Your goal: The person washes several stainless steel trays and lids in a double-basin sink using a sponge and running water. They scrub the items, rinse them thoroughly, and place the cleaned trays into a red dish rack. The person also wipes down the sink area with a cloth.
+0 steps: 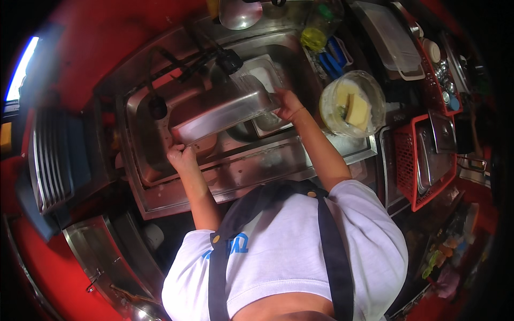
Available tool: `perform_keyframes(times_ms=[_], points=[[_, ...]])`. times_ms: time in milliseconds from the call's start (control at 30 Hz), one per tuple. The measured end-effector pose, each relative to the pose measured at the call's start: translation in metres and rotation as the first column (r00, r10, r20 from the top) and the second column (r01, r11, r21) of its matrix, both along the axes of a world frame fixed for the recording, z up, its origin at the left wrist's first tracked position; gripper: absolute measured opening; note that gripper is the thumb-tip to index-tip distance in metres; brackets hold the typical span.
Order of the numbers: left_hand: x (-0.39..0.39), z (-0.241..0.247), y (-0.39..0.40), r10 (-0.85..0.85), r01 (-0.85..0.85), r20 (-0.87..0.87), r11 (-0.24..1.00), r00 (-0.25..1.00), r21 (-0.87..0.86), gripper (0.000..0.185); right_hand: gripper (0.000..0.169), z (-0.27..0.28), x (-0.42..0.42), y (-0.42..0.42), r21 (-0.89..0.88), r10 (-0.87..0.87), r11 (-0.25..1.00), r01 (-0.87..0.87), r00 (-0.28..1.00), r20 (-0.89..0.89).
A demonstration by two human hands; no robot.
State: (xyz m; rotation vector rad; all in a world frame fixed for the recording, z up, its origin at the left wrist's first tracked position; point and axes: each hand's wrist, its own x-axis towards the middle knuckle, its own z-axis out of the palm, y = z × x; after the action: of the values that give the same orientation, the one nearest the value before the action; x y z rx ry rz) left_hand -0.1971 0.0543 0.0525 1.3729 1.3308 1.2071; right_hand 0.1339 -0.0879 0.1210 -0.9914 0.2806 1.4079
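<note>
A long stainless steel pan is held tilted over the double sink. My left hand grips its lower left end, and my right hand grips its right end. Water sprays from a black faucet head onto the pan near its right end. A second black faucet head hangs over the left basin. Behind and below the held pan, another metal pan lies in the right basin. To the right of my right hand stands a clear plastic tub with a yellow sponge in whitish liquid.
Blue-handled brushes and a bottle with yellow liquid stand behind the tub. Farther right are a translucent plastic container and a red plastic basket holding metal lids. Stacked metal trays stand at the left.
</note>
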Motion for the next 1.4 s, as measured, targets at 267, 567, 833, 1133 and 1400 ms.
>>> perform_keyframes(times_ms=[267,567,833,1133,1400], points=[[0.001,0.033,-0.034,0.069,0.007,0.409,0.984,0.910,-0.181,0.024,0.038,-0.025,-0.012,0.006,-0.156,0.351,0.933,-0.325,0.916,0.194],[0.018,0.063,-0.046,0.148,0.292,0.843,0.896,0.517,-0.336,0.067,0.054,-0.069,-0.003,0.003,-0.257,0.238,0.953,-0.160,0.921,0.307],[0.046,0.026,-0.026,0.323,0.578,0.818,0.586,0.476,-0.568,0.036,0.039,-0.041,0.025,-0.042,-0.183,-0.083,0.948,0.259,0.760,0.645],[0.091,-0.004,-0.011,0.070,0.528,0.704,0.611,0.707,-0.591,0.023,0.034,0.004,0.021,-0.080,-0.151,-0.145,0.907,0.393,0.628,0.765],[0.149,0.008,-0.025,-0.101,0.436,0.453,0.513,0.886,-0.739,0.040,0.026,0.061,0.011,-0.094,-0.040,-0.255,0.886,0.462,0.557,0.791]])
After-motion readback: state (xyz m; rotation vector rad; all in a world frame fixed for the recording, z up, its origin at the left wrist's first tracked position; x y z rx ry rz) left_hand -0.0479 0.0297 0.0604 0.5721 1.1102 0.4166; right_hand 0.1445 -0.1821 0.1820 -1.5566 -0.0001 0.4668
